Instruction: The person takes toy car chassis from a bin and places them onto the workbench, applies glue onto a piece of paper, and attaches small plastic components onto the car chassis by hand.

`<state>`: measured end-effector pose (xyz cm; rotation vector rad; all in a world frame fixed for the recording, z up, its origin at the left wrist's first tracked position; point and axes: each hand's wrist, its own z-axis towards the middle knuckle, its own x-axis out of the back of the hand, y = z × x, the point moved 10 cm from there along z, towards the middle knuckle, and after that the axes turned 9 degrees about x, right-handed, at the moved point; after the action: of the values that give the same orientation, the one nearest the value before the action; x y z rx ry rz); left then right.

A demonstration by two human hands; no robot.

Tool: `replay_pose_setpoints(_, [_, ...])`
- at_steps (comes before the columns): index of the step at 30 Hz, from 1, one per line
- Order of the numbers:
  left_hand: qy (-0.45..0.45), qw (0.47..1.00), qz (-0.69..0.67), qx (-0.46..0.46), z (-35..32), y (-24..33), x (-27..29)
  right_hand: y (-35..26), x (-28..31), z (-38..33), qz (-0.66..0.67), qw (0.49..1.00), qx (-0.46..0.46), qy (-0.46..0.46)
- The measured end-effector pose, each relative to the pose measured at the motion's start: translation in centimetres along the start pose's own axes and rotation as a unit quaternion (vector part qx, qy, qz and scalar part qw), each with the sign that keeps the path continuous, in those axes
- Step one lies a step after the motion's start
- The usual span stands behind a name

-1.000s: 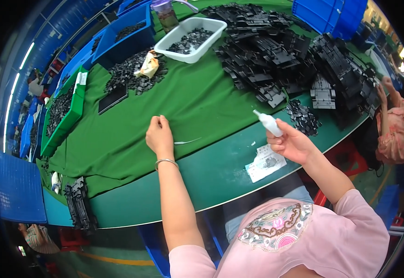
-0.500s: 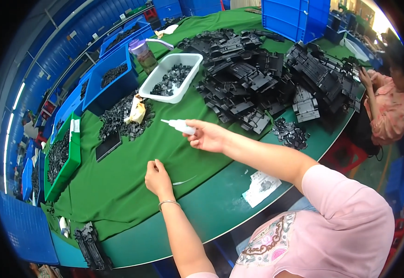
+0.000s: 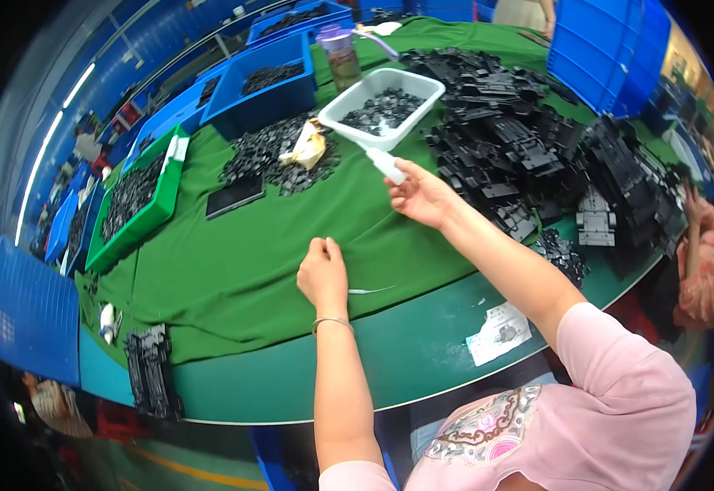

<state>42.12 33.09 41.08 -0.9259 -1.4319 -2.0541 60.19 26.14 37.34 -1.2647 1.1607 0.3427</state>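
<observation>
My right hand [image 3: 419,195] is closed around a small white squeeze bottle [image 3: 389,167] with a narrow nozzle. The nozzle points up and left, close to the near rim of a white plastic tub [image 3: 386,144] that holds small black parts. Lower and to the left, my left hand [image 3: 323,270] is a loose fist over the green cloth [image 3: 234,270]; whatever its fingers may hold is hidden. Beside that wrist a thin pale strip [image 3: 371,290] lies on the cloth.
Black chassis-like parts [image 3: 512,139] are piled at right. Loose small parts [image 3: 267,151] surround a crumpled wrapper [image 3: 308,150]; a dark flat tablet-like slab [image 3: 235,197] lies nearby. Green [image 3: 161,204] and blue bins [image 3: 263,102] line the left. A lidded bottle [image 3: 342,61] stands behind the tub. Another person [image 3: 705,262] sits far right.
The whole view has shifted, so the table's things appear further right. My right hand has carried the squeeze bottle closer to the white tub and tipped its nozzle upward. My left fist stays near the strip.
</observation>
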Motion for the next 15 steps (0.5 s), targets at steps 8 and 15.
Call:
replay_pose_setpoints(8, [0.012, 1.0, -0.006, -0.004, 0.0, 0.0, -0.1, -1.1, -1.1, 1.4, -0.141, 0.986, 0.056, -0.062])
replay_pose_setpoints(15, [0.012, 1.0, -0.003, -0.008, 0.0, -0.2, -0.1, -1.5, -1.4, 5.1, -0.553, 0.826, 0.112, -0.005])
